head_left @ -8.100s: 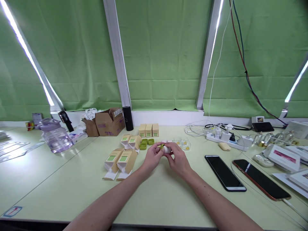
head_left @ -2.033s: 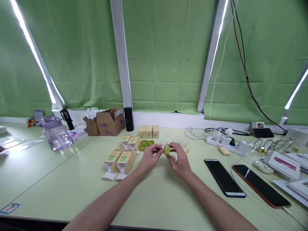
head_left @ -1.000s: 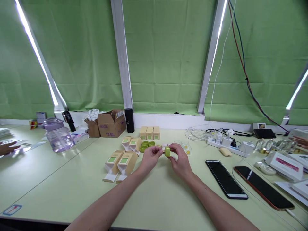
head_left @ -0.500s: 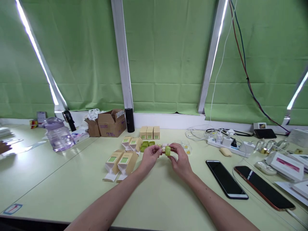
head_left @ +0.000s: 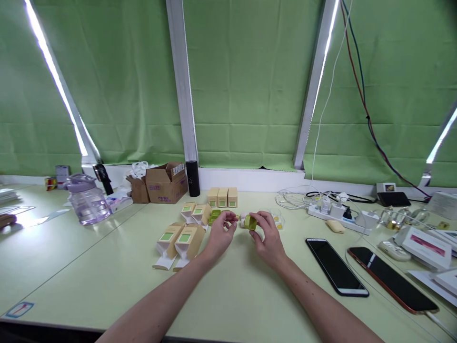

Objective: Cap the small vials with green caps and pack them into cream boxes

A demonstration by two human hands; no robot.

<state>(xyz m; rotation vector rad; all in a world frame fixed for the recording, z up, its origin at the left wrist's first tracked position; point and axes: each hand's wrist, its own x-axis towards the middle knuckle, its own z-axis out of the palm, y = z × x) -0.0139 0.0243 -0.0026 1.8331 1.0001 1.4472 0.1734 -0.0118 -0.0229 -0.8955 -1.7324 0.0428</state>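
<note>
Nearest, the pale, smooth surface [head_left: 228, 305] runs out flat under both arms. The left arm [head_left: 171, 297] passes close by two big tan boxes [head_left: 188, 240] that lie down with their white flaps open. If that elbow swings out, it could bump them and push them askew. The flaps look thin and might bend if they get pressed.

Farther on, the right hand [head_left: 269, 240] has its grip on a little green cup [head_left: 251, 222], pinched by the fingertips and held up over the surface. The cup is squarish with round corners, hollow, and shiny like hard plastic. It looks slick, so a loose pinch could let it slip, and a hard squeeze could make it pop out. The left hand [head_left: 219, 236] is beside it with bent fingers; it is too small to see there, so I cannot tell if that grip has anything in it.

Past the hands sit more green cups [head_left: 214, 216], partly hidden by the left hand, and a clear, bumpy tray [head_left: 278, 220] with yellow spots. A quick reach could knock the light cups about. Two smaller tan boxes [head_left: 201, 213] lie near the cups. Behind them, three tan boxes [head_left: 223, 197] stand in a tight row, with straight sides and dull, papery skin. Last comes a soft green cloth [head_left: 243, 95] with fold lines.
</note>
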